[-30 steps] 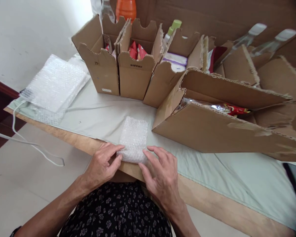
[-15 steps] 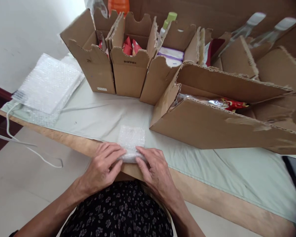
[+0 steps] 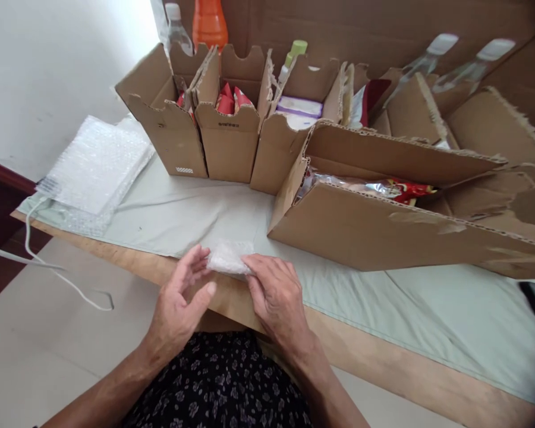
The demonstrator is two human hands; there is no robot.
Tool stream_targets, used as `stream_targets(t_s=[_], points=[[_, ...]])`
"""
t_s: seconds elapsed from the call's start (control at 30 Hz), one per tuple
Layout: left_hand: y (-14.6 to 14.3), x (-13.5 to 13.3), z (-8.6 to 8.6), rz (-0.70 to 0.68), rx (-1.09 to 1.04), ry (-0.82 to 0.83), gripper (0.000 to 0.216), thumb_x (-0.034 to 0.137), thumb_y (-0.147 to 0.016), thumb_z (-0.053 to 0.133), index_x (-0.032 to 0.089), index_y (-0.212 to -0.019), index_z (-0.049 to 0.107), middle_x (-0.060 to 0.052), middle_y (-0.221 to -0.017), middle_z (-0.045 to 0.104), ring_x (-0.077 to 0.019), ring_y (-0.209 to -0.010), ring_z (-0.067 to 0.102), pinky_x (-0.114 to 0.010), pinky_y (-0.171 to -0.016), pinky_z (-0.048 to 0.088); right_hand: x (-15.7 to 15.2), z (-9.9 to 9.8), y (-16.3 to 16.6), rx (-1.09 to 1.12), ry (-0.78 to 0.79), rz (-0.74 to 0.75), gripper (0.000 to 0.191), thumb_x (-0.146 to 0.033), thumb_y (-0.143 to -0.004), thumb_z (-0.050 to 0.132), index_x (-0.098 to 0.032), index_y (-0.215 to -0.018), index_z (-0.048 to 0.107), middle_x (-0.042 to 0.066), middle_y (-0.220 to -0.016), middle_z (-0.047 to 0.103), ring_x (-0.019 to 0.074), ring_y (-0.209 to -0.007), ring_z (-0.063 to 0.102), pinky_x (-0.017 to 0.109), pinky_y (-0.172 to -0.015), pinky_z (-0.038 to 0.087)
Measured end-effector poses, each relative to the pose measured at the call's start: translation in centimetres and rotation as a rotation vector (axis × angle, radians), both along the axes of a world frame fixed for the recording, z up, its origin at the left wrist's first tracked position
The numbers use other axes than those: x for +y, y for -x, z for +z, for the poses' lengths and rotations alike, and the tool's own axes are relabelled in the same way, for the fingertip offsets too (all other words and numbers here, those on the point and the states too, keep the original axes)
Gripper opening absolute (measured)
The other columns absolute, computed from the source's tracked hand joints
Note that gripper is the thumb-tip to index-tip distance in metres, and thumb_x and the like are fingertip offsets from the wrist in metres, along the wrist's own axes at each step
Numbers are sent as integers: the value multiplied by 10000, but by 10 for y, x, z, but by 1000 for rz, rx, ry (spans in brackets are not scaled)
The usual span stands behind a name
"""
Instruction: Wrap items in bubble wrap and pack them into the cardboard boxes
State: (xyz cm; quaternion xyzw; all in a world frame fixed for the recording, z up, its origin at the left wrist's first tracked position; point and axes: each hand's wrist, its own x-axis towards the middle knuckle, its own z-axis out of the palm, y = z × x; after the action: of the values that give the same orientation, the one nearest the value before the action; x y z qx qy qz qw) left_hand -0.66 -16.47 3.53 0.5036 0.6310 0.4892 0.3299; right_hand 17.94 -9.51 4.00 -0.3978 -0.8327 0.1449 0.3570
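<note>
White folded bubble wrap [image 3: 229, 258] sits at the front of the worktop [image 3: 410, 364], your right hand [image 3: 276, 294] clamping its right end, apparently for steadiness, your left hand [image 3: 177, 302] spread beside its left end.

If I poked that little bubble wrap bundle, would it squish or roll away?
The bubble wrap bundle would probably squish, since its surface is bubbly plastic. It probably won't roll far: it looks flattish, not round.

white wall [image 3: 62, 71] left, bright along right edge | pale tiled floor [image 3: 66, 339] | wooden table [image 3: 383, 362]
</note>
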Motion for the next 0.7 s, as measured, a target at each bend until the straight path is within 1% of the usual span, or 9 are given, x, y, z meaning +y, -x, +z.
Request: stream_targets(t_s=[0.1,0.2,0.3,0.4,0.43,0.5,0.6,0.63,0.7], points=[[-17,-8,-3,-54,-196,11,716,299,-988,640,223,-1628,329,-189,-1633,479,-324,-1439,563,-423,-1110,578,-21,6,-2,85,22,14,293,-85,-1024,511,-222,-1227,672,60,-1142,771,203,-1034,696,376,-896,511],[-27,-8,-10,-104,-243,-21,764,301,-1008,615,299,-1669,232,-161,-1704,369,-331,-1471,522,-413,-1100,579,-41,5,-2,164,56,6,282,-73,-1007,504,-217,-1193,660,49,-1100,779,188,-969,701,353,-848,510],[-29,-6,-16,-173,-223,-53,737,305,-1032,574,342,-1676,218,-150,-1697,387,-324,-1409,595,-389,-1024,627,-52,4,-9,224,187,10,230,-108,-1006,511,-225,-1135,661,15,-1033,782,159,-905,700,321,-829,503],[-28,-4,-16,-216,-144,-49,716,296,-1038,562,361,-1671,235,-149,-1646,471,-287,-1261,708,-359,-941,666,-56,9,-30,199,320,18,165,-230,-997,583,-245,-1137,669,13,-1093,767,168,-994,703,328,-929,516],[-29,-4,-15,-228,-92,-53,718,289,-1038,560,365,-1672,232,-144,-1630,494,-280,-1251,712,-355,-940,666,-56,12,-40,194,355,3,211,-305,-986,627,-251,-1187,664,27,-1153,754,183,-1043,700,343,-969,523],[-35,-3,-13,-272,59,-106,740,263,-1026,569,371,-1674,228,-124,-1619,513,-286,-1332,661,-370,-995,645,-56,17,-59,208,434,-37,480,-456,-938,720,-253,-1358,605,75,-1291,707,221,-1144,687,373,-1019,540],[-51,-3,-11,-450,269,-288,794,215,-999,587,363,-1682,211,-110,-1673,437,-324,-1488,507,-450,-1118,571,-54,21,-76,242,568,-36,868,-484,-821,858,-233,-1545,451,124,-1424,642,238,-1203,684,361,-1021,567],[-57,-2,-11,-504,299,-344,798,195,-999,571,354,-1686,199,-114,-1696,393,-335,-1516,465,-477,-1143,548,-53,22,-77,236,602,-20,923,-432,-773,903,-232,-1550,448,118,-1430,641,239,-1213,682,354,-1028,564],[-69,-3,-12,-545,310,-402,784,137,-1005,506,341,-1690,185,-126,-1724,332,-344,-1553,401,-511,-1166,517,-51,23,-74,224,641,-15,799,-273,-738,914,-244,-1452,558,66,-1333,694,219,-1166,690,326,-1016,554]])
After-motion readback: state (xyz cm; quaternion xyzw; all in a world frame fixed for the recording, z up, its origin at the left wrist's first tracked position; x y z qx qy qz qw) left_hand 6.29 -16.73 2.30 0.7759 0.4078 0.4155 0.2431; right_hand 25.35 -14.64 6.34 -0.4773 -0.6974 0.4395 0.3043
